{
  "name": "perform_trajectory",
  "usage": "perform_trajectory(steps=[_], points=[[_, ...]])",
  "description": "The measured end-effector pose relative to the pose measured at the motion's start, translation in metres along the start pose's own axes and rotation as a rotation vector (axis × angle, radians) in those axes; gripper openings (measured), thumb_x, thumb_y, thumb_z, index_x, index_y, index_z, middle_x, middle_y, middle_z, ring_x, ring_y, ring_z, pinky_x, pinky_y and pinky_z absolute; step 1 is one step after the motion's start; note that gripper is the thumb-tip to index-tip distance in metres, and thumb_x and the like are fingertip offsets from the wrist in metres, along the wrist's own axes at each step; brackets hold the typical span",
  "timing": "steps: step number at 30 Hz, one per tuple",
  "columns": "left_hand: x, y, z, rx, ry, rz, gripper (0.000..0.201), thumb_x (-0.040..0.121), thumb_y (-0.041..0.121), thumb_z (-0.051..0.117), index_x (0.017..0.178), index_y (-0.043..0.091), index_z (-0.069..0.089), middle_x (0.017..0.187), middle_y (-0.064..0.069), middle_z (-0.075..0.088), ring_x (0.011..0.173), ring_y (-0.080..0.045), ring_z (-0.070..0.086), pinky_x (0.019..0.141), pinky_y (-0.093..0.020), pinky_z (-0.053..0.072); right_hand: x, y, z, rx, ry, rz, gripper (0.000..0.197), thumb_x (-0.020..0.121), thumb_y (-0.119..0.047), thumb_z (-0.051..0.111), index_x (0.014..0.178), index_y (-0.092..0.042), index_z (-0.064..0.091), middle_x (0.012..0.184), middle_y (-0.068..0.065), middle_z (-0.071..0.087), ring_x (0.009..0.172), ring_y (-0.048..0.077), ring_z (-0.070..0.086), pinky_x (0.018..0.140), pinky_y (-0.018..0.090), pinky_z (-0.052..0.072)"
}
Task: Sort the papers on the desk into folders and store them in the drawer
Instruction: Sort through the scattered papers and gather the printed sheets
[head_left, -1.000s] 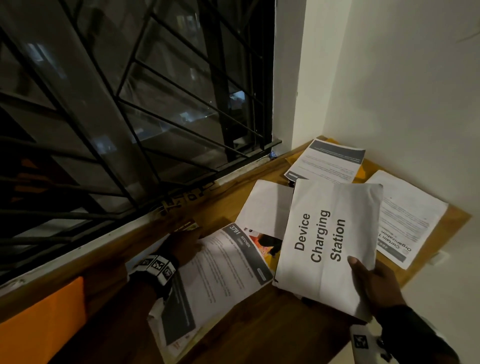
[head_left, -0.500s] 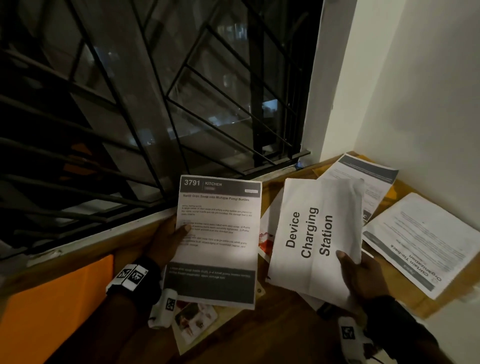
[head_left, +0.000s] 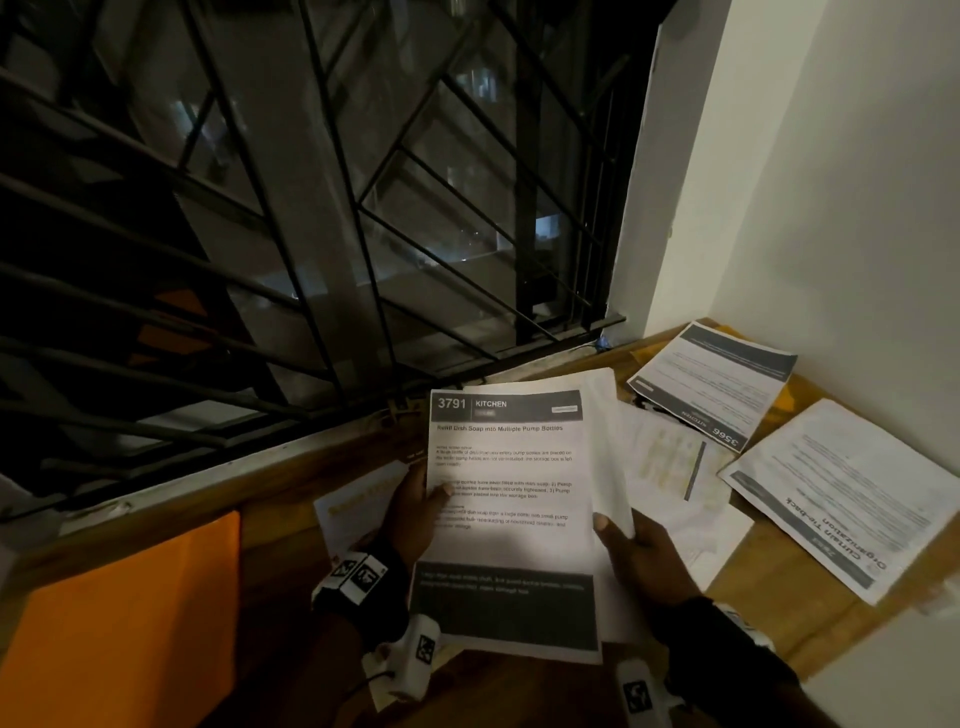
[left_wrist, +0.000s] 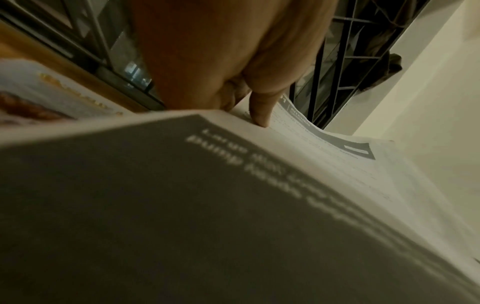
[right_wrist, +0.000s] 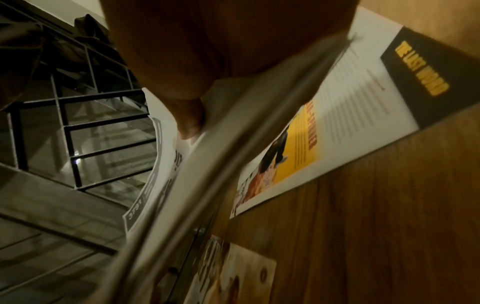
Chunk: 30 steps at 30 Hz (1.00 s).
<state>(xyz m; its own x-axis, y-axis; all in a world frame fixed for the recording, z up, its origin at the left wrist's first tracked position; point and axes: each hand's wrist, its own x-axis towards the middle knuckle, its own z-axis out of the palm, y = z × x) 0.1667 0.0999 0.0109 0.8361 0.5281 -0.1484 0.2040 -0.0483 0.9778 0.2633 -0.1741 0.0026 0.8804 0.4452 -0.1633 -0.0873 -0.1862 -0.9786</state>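
Note:
A printed sheet headed "3791 KITCHEN" (head_left: 511, 514) is held up above the wooden desk (head_left: 769, 577). My left hand (head_left: 415, 512) pinches its left edge, thumb on the print (left_wrist: 259, 111). My right hand (head_left: 641, 556) grips the white sheets (head_left: 605, 452) stacked behind it at the right edge, thumb on top (right_wrist: 191, 119). On the desk lie more papers: one numbered "3566" (head_left: 714, 384) at the back, a "Curtain Tie-back Organization" sheet (head_left: 852, 499) on the right, a faint one (head_left: 670, 462) between them. An orange folder (head_left: 124, 629) lies at the left.
A barred window (head_left: 311, 208) runs along the desk's far edge and a white wall (head_left: 831, 208) closes the right side. A colour flyer (head_left: 358, 504) lies under my left hand; another with yellow print (right_wrist: 337, 115) lies flat on the wood.
My left hand lifted the "3791 KITCHEN" sheet off the desk and brought it right, over the "Device Charging Station" sheet in my right hand, which it now covers.

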Motion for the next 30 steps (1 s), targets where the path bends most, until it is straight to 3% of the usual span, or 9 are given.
perform_trajectory(steps=[4,7,8,11,15,20,26,28,30], points=[[0.000,-0.024,-0.008,-0.087,0.009,-0.067,0.038,0.082,0.035,0.064,0.118,0.025,0.067,0.117,-0.006,0.072,0.107,-0.031,0.069,0.095,-0.058,0.052,-0.005,-0.004,0.018,0.043,-0.066,-0.040,0.037,0.096,-0.050,0.051,0.116,-0.022,0.065,0.105,-0.003,0.076,0.092,0.016,0.074,0.085,0.043,0.060],[-0.006,-0.029,-0.010,-0.141,0.036,-0.070,0.037,0.081,0.039,0.065,0.114,0.024,0.069,0.113,-0.008,0.073,0.104,-0.034,0.069,0.092,-0.059,0.053,-0.008,-0.015,0.033,0.111,-0.089,-0.083,0.027,0.102,-0.031,0.046,0.122,-0.024,0.062,0.112,-0.007,0.073,0.099,0.003,0.070,0.080,0.017,0.056],[-0.008,-0.028,-0.012,-0.148,0.057,-0.066,0.037,0.079,0.044,0.066,0.111,0.027,0.069,0.111,-0.007,0.074,0.102,-0.033,0.070,0.091,-0.059,0.053,-0.007,-0.016,0.038,0.092,-0.110,-0.111,0.026,0.101,-0.028,0.049,0.124,-0.025,0.060,0.113,-0.011,0.072,0.102,0.001,0.068,0.081,0.015,0.055],[-0.017,-0.015,-0.018,-0.214,0.103,-0.068,0.034,0.081,0.048,0.065,0.110,0.030,0.065,0.112,-0.007,0.073,0.100,-0.033,0.071,0.088,-0.061,0.054,0.003,-0.013,0.048,0.002,-0.140,-0.136,0.033,0.096,-0.027,0.062,0.129,-0.027,0.058,0.120,-0.010,0.070,0.114,0.013,0.065,0.089,0.024,0.055],[-0.032,0.022,-0.022,-0.347,0.120,0.000,0.030,0.092,0.041,0.063,0.120,0.030,0.058,0.118,-0.007,0.070,0.103,-0.034,0.070,0.086,-0.058,0.056,0.019,-0.022,0.060,0.055,-0.108,-0.155,0.031,0.097,-0.024,0.061,0.128,-0.023,0.058,0.124,-0.003,0.069,0.115,0.018,0.064,0.095,0.036,0.054],[-0.046,0.054,-0.031,-0.438,0.095,0.106,0.023,0.100,0.023,0.052,0.123,0.022,0.056,0.107,-0.003,0.074,0.090,-0.019,0.074,0.066,-0.031,0.060,0.036,-0.048,0.073,0.157,-0.135,-0.171,0.030,0.094,-0.007,0.062,0.122,-0.017,0.063,0.112,-0.005,0.074,0.102,0.012,0.070,0.083,0.026,0.059],[-0.049,0.043,-0.037,-0.427,0.075,0.042,0.025,0.098,0.015,0.054,0.121,0.019,0.058,0.112,-0.006,0.074,0.102,-0.026,0.071,0.076,-0.038,0.060,0.045,-0.055,0.078,0.206,-0.174,-0.141,0.032,0.089,-0.005,0.068,0.119,-0.016,0.067,0.113,0.004,0.075,0.102,0.023,0.072,0.085,0.036,0.059],[-0.045,0.040,-0.037,-0.416,0.075,0.020,0.022,0.098,0.015,0.054,0.119,0.017,0.060,0.111,-0.009,0.074,0.103,-0.031,0.070,0.082,-0.047,0.058,0.048,-0.057,0.077,0.211,-0.207,-0.119,0.032,0.089,-0.007,0.068,0.121,-0.014,0.067,0.115,0.005,0.074,0.104,0.025,0.071,0.088,0.041,0.058],[-0.043,0.037,-0.036,-0.402,0.082,0.003,0.022,0.097,0.016,0.054,0.118,0.015,0.060,0.112,-0.012,0.073,0.102,-0.032,0.071,0.085,-0.050,0.057,0.048,-0.061,0.076,0.210,-0.223,-0.105,0.030,0.090,-0.006,0.067,0.119,-0.015,0.068,0.114,0.005,0.075,0.103,0.024,0.072,0.086,0.039,0.059]])
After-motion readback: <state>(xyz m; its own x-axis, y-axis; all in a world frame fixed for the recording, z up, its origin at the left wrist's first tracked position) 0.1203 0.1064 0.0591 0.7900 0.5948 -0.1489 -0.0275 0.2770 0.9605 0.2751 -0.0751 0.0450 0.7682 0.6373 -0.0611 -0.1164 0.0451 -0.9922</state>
